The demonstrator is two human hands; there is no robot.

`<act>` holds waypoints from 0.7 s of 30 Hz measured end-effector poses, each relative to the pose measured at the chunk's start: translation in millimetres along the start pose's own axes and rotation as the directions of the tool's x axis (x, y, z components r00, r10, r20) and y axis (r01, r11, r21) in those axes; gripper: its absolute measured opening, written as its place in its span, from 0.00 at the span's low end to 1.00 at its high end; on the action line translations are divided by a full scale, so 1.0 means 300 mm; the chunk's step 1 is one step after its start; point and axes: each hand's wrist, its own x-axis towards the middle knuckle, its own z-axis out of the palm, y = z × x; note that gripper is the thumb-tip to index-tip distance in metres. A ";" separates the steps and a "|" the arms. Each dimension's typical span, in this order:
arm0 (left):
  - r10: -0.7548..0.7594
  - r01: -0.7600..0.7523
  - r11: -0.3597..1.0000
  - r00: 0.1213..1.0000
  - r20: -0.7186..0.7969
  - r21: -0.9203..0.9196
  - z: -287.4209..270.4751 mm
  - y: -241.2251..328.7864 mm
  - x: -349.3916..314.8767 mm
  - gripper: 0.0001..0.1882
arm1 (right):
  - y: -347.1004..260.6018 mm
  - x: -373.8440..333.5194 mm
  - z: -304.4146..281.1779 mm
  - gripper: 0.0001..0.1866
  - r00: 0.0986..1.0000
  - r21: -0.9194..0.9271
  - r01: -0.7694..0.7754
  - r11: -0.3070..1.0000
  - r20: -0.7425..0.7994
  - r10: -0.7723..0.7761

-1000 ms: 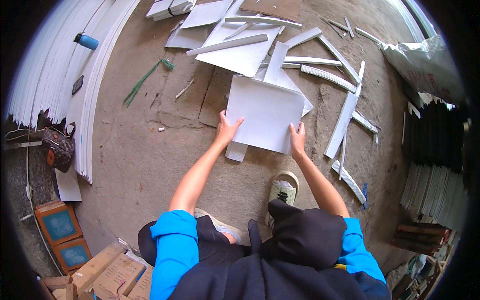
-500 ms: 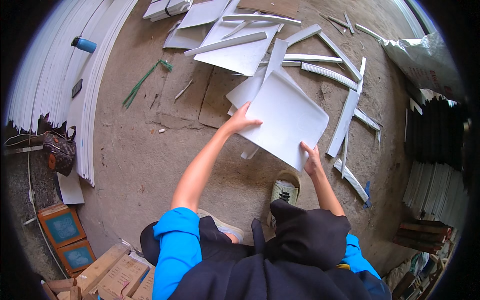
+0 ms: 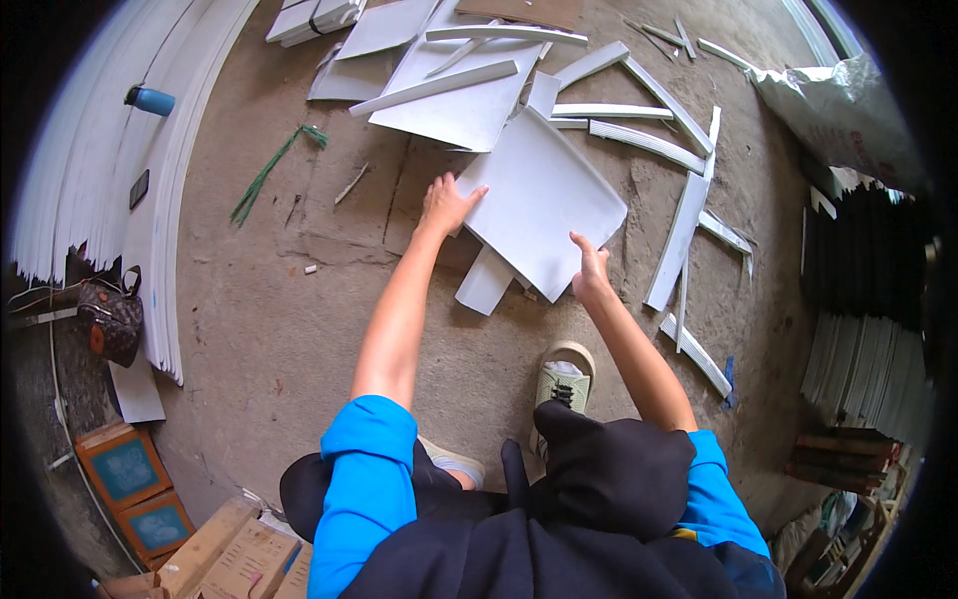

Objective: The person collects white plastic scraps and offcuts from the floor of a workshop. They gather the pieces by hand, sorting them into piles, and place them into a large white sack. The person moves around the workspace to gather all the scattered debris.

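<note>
Above the concrete floor [image 3: 299,344], the white sheet [image 3: 554,195] is lying slantwise over a pale strip [image 3: 486,282], having just shifted forward and slightly left, suggesting it is being repositioned. The left hand [image 3: 445,205] is bracketing its left corner, thumb on top, while the right hand [image 3: 591,272] is resting at its lower right edge; whether either is gripping, I cannot tell.

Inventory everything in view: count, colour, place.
Top panel: 1, white, centre
Other panels: several, white, top
Strips: many, white, mostly right
Strands: bundle, green, left
Long sheets: stack, white, left
Bottle: 1, blue, left
Phone: 1, dark, left
Bag: 1, brown, left
Frames: 2, orange, left
Boxes: several, brown, bottom left
Sack: 1, silvery, right
Stack: 1, dark, right
Shoes: 2, pale, bottom
Sleeves: 2, blue, bottom
Left hand: 1, panel's left
Right hand: 1, panel's right
</note>
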 end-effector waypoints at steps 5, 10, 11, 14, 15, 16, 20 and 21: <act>-0.161 0.203 0.967 0.956 0.245 -0.157 -0.060 0.040 -0.002 0.44 | -0.071 0.024 -0.100 0.31 0.968 0.039 -0.090 0.995 0.240 0.078; 0.051 0.209 0.869 0.864 0.500 -0.449 -0.033 -0.012 0.018 0.39 | -0.118 0.014 -0.119 0.25 0.958 -0.027 -0.097 0.995 0.267 0.100; 0.047 0.221 0.864 0.859 0.510 -0.452 -0.024 -0.007 0.021 0.38 | -0.116 0.016 -0.123 0.25 0.962 -0.021 -0.088 0.996 0.259 0.091; 0.042 0.240 0.846 0.860 0.508 -0.477 -0.018 0.024 0.025 0.37 | -0.113 0.027 -0.128 0.26 0.971 -0.026 -0.029 0.999 0.235 0.034; 0.041 0.244 0.838 0.864 0.502 -0.488 -0.018 0.039 0.025 0.37 | -0.108 0.037 -0.135 0.28 0.974 -0.043 0.012 0.999 0.225 -0.002; 0.043 0.235 0.831 0.877 0.478 -0.504 -0.010 0.046 0.023 0.40 | -0.106 0.043 -0.133 0.29 0.975 -0.065 0.050 0.997 0.220 -0.034; 0.011 0.303 0.789 0.863 0.506 -0.535 -0.003 0.109 0.026 0.50 | -0.127 0.077 -0.172 0.30 0.981 -0.076 0.049 0.996 0.189 -0.034; -0.003 0.346 0.772 0.840 0.542 -0.532 -0.005 0.120 0.027 0.53 | -0.120 0.083 -0.186 0.30 0.985 -0.077 0.045 0.996 0.169 -0.031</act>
